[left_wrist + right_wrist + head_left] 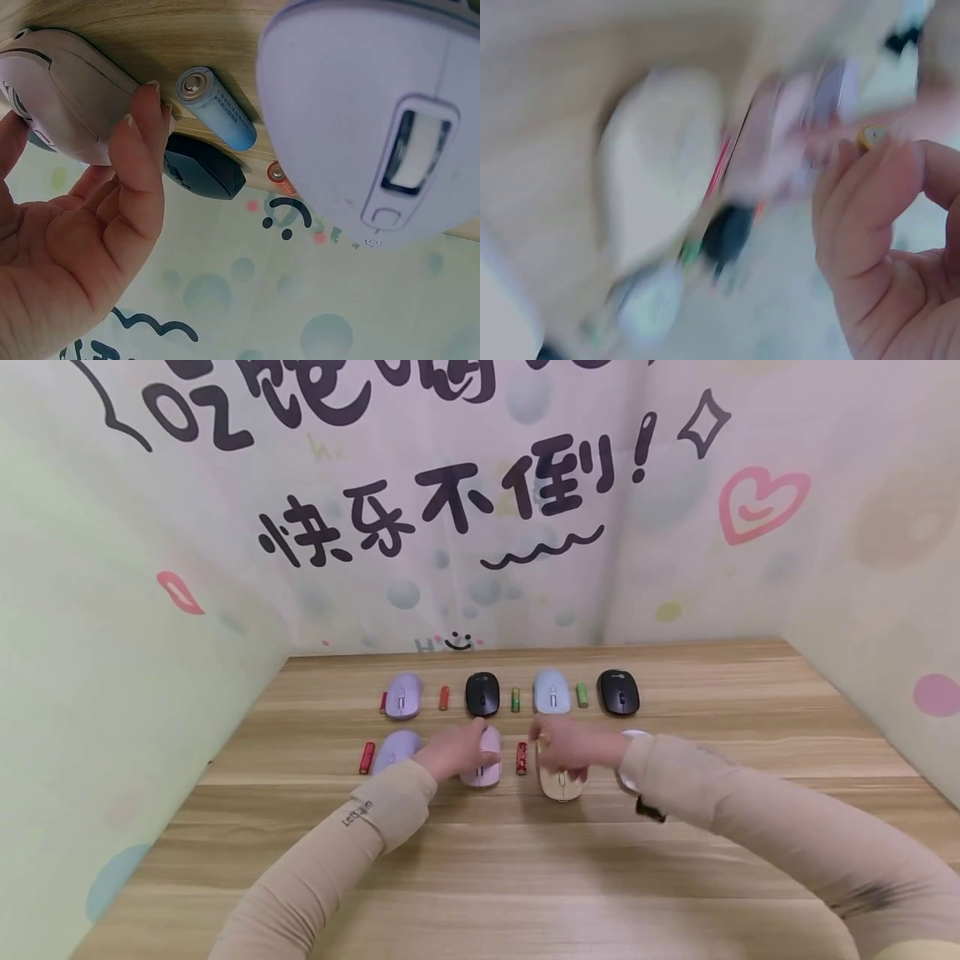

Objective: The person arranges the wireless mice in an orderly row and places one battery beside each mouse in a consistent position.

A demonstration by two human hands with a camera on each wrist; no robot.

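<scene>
My left hand grips the sides of a pink computer mouse in the front row, thumb on one side and fingers on the other. In the left wrist view a blue battery lies between this pink mouse and a large, close purple mouse. My right hand is over a cream mouse. Its fingertips pinch a small battery with a yellow end, mostly hidden by the fingers. Between the pink and cream mice lies a red battery.
Behind stand a purple mouse, a black mouse, a light blue mouse and another black mouse, with batteries between. A front purple mouse and a white mouse are partly covered by my arms. A printed cloth wall closes the back.
</scene>
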